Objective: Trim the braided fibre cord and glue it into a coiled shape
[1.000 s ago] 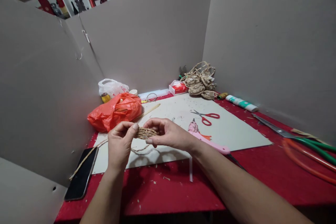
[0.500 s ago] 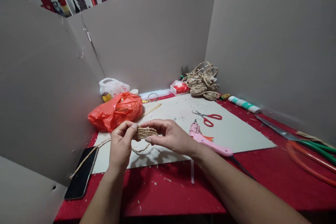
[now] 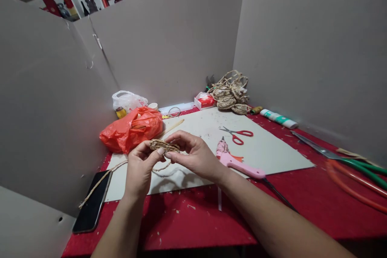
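Between my two hands is a small coiled piece of twisted straw cord [image 3: 165, 145], held above the white board [image 3: 193, 129]. My left hand [image 3: 142, 165] pinches its left end, with the thumb along the lower edge. On the right end, my right hand [image 3: 192, 155] grips with thumb below and fingers over the top, hiding part of the coil. A loose cord end [image 3: 102, 183] trails left from my left hand across the black phone [image 3: 92, 203]. Another loop of cord hangs below the coil.
A pink glue gun [image 3: 238, 165] and red-handled scissors [image 3: 237, 134] lie right of my hands. Behind are an orange plastic bag [image 3: 133, 129] and bundled straw cord [image 3: 229, 94]. Large shears [image 3: 332, 155] with green and orange handles lie at the right. Grey walls enclose the table.
The coil has been tilted and raised slightly, so its narrow edge and top now show instead of its broad ridged side. Both hands keep hold, and my left thumb has moved right along it.
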The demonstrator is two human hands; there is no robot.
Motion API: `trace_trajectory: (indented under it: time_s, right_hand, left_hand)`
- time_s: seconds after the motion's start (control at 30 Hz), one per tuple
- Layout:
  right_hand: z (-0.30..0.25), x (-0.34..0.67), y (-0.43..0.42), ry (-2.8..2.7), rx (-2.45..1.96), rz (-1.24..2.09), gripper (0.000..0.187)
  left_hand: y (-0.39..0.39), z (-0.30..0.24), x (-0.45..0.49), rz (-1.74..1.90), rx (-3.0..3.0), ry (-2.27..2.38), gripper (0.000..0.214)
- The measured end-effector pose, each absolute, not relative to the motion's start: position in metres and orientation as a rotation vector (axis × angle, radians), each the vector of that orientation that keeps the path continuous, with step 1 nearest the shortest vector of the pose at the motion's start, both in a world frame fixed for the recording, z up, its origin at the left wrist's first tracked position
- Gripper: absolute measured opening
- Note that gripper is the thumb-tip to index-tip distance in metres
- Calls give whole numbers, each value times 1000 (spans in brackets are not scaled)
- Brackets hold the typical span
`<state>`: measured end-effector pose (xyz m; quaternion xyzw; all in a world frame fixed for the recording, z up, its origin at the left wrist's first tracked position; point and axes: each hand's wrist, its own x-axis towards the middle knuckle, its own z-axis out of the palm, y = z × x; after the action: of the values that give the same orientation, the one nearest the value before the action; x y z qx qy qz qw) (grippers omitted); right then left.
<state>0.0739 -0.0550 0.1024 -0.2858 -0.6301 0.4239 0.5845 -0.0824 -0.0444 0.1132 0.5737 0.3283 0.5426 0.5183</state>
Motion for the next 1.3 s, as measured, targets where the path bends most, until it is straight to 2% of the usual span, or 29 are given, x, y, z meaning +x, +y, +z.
trace_trajectory:
  time_s: [0.37, 0.57, 0.63, 0.87, 1.3]
  right_hand:
    - [94, 65, -55, -1492, -697, 820, 19]
    - [93, 67, -58, -1592, -617, 637, 50]
    - [92, 68, -57, -1652, -566, 502, 54]
    - [83, 65, -50, -1744, -532, 211, 52]
    - [77, 65, -51, -1746, -694, 87, 49]
  left_hand:
    - [-45, 113, -78, 1348, 1290, 707, 9]
    - [-43, 112, -79, 1416, 1257, 733, 12]
    - [-42, 111, -79, 1405, 1241, 737, 13]
    - [-44, 110, -78, 1396, 1206, 730, 12]
    - [-37, 101, -72, 1282, 1071, 669, 19]
